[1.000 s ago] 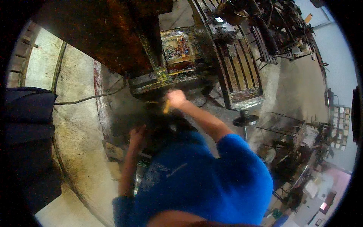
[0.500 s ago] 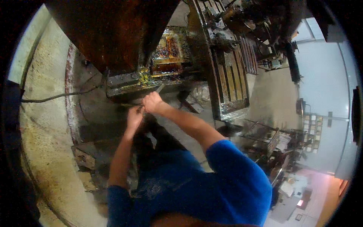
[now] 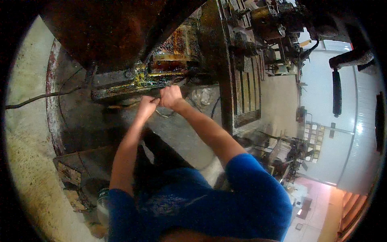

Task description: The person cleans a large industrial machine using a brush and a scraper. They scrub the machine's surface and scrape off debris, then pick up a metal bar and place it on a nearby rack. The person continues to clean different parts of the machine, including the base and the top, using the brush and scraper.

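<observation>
My left hand [image 3: 147,106] is closed, its fingers curled toward the right hand. A short dark end of something slim shows between the two hands, too small to name. My right hand [image 3: 171,97] makes a fist just beside it, slightly higher and farther forward, and hides most of what it grips. Both hands are in front of the lower edge of a large oily machine [image 3: 113,82]. Beyond them lies the machine's wet, yellow-brown stained recess [image 3: 171,66].
A slotted metal machine table [image 3: 246,90] stands to the right. A crumpled pale cloth [image 3: 200,98] lies beyond my right hand. A black cable [image 3: 44,96] runs in from the left. A clear bottle [image 3: 103,205] stands by my left elbow, near a wooden block [image 3: 69,173].
The view has shifted to the right. Both hands stay close together, a little farther forward. The pale flat strip that stuck out past my right hand no longer shows clearly.
</observation>
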Demonstrator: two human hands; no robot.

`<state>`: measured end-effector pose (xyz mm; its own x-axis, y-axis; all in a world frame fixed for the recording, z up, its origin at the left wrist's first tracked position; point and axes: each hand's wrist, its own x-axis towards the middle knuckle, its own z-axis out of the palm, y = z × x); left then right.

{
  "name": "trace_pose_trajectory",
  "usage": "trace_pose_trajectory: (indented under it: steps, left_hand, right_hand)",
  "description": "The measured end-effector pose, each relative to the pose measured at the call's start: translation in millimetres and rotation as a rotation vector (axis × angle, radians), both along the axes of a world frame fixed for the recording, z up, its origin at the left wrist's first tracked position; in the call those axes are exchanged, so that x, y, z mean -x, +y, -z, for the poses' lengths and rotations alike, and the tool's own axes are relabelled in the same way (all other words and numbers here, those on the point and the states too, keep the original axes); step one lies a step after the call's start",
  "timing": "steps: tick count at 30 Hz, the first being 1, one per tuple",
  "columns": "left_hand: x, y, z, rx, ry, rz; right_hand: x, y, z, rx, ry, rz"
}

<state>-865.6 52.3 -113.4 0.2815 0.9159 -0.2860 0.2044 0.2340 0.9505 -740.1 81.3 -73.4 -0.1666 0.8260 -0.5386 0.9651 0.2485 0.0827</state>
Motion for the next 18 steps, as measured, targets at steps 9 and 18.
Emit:
trace_pose_trajectory:
  steps: [9,18]
  left_hand:
    - [-19.5,19.9,36.8,0.12,-0.075,0.091]
    - [-37.5,26.0,51.6,0.142,-0.06,0.19]
  right_hand:
    - [-24.0,4.9,30.8,-0.138,-0.033,0.047]
    - [-36.8,1.8,28.1,-0.16,-0.04,0.171]
